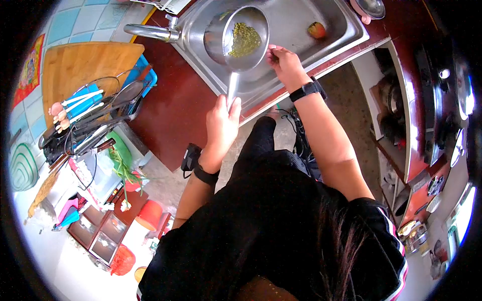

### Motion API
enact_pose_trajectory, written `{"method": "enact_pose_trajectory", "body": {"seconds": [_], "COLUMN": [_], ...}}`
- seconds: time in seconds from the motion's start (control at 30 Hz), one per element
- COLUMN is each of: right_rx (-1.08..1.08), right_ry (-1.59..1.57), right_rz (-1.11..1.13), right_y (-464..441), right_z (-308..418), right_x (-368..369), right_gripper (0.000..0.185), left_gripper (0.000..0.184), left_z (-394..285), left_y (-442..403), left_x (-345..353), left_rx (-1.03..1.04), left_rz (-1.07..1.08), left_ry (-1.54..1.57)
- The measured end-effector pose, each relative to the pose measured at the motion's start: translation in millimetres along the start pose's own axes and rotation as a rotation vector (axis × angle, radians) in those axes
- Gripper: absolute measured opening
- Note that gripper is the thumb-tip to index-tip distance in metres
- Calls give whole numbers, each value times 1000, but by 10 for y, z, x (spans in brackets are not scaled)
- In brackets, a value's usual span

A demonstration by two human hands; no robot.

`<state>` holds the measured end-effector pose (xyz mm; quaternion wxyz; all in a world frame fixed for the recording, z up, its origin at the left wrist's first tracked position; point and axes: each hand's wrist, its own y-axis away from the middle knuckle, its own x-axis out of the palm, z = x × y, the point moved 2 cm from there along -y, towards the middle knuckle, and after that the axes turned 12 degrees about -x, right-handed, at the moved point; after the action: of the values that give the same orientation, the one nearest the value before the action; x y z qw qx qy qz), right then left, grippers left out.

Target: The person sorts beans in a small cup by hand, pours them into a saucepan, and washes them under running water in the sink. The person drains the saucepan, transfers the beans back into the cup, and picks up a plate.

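My left hand [222,120] is wrapped around the handle of a metal saucepan [217,42], which is tilted over the sink [296,12]. Small green beans [245,40], which look like mung beans, lie in the pan. My right hand [284,62] is by the pan's right rim with its fingers curled together. Whether it touches the rim or pinches something small, I cannot make out. A red and yellow-green piece of fruit [316,30] lies in the sink to the right.
A metal faucet [153,31] reaches in from the sink's left edge. Left of it stand a wooden cutting board [85,65] and a rack with utensils. A stove [439,100] is on the right. At the top right is a metal bowl [372,7].
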<state>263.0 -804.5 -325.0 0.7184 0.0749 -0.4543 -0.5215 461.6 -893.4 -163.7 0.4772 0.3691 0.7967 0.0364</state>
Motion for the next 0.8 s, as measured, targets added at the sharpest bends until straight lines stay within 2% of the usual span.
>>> {"method": "enact_pose_trajectory", "body": {"seconds": [0.13, 0.23, 0.33, 0.4, 0.47, 0.53, 0.57, 0.6, 0.67, 0.7, 0.73, 0.77, 0.8], "right_rx": [-23, -144, -246, -285, -314, -255, -170, -123, 37, 13, -8, 20, 34], "right_ry": [-63, -64, -224, -325, -295, -422, -383, -378, -348, -331, -314, -132, -334], "right_rz": [102, 111, 47, -135, -291, -553, -578, -535, -606, -527, -448, -442, -225], "right_y": [55, 199, 414, 512, 482, 349, 222, 96, -363, -835, -1023, -1127, -1245], "right_z": [295, 684, 1102, 1261, 1258, 1110, 957, 806, 489, 121, 120, 230, 366], "right_x": [-33, -244, -807, -1358, -2008, -2467, -2702, -2849, -2985, -3227, -3005, -2915, -2694], "right_gripper": [22, 23, 24, 28, 22, 16, 11, 11, 18, 23, 27, 31, 33], "left_gripper": [22, 20, 20, 16, 14, 17, 18, 18, 18, 18, 19, 20, 21], "left_z": [-6, -203, -306, -397, -427, -493, -478, -446, -322, -270, -258, -272, -292], "left_y": [3, 30, 10, 14, -3, 21, 15, 17, -17, -16, 4, 17, 32], "left_x": [119, 228, 341, 402, 492, 605, 649, 687, 768, 801, 846, 859, 865], "left_rx": [-180, -369, -433, -466, -531, -551, -560, -574, -592, -591, -605, -618, -629], "left_rz": [135, 289, 366, 409, 393, 369, 371, 369, 378, 380, 349, 316, 281], "left_ry": [196, 523, 581, 662, 670, 700, 716, 733, 713, 743, 721, 699, 679]}}
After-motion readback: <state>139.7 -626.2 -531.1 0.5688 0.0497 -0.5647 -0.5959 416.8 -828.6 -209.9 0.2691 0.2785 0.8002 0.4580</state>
